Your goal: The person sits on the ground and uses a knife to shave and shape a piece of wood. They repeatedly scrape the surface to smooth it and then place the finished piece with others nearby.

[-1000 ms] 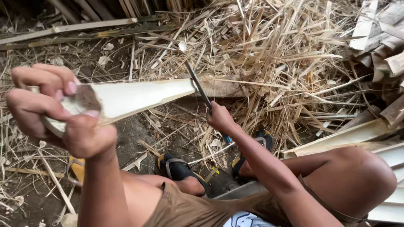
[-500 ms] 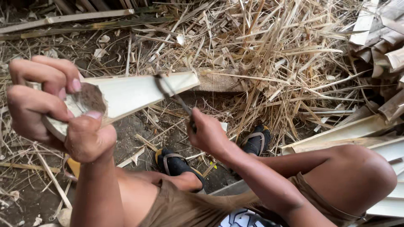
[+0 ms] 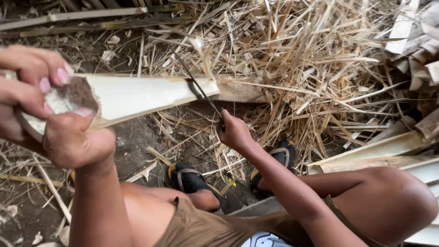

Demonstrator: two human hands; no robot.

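My left hand [image 3: 50, 103] grips the near end of a pale split bamboo piece [image 3: 141, 93], which points away to the right, its far end resting against a dark log [image 3: 240, 89]. My right hand [image 3: 233, 130] holds the handle of a thin dark blade [image 3: 199, 89]; the blade slants up and left, with its edge against the bamboo's far end. The handle is hidden inside my fist.
A thick pile of dry bamboo strips and shavings [image 3: 297, 59] covers the ground ahead and to the right. Wide pale bamboo slabs [image 3: 393, 146] lie at the right. My feet in dark sandals [image 3: 190, 178] rest on dark soil below the bamboo. Long poles [image 3: 82, 16] lie at the back.
The blade first came back toward me along the bamboo, then went out again to its far end. My right hand followed it. My left hand kept its grip.
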